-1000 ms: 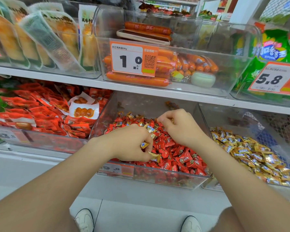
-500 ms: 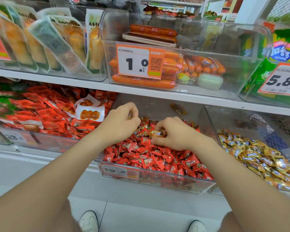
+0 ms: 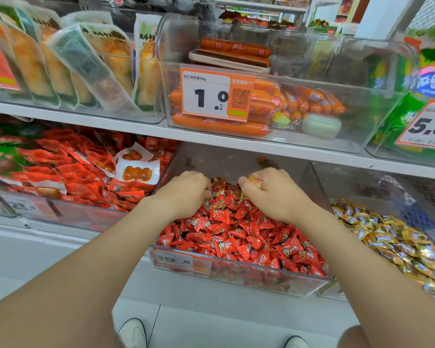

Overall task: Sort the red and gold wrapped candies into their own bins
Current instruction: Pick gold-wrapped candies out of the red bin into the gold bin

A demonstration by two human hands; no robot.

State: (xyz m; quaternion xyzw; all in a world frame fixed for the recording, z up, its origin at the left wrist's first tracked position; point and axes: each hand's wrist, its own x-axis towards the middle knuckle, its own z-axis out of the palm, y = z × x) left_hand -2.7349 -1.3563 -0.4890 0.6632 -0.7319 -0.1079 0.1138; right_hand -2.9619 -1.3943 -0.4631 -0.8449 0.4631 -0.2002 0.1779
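- My right hand [image 3: 274,194] pinches 1 gold-wrapped candy [image 3: 256,182] at its fingertips, over the back of the red candy bin [image 3: 261,277] in mid frame.
- My left hand [image 3: 183,194] is curled, its fingertips sunk in the red candies [image 3: 236,234]; I cannot tell whether it holds anything.
- Mostly sorted, I judge: the front of the pile is all red, and the gold candy bin [image 3: 357,187] at lower right looks all gold.
- Left to do: a few gold strays [image 3: 219,195] between my hands.
- Hidden: whatever lies under my hands or deeper down; the frame's right edge cuts off the gold bin.
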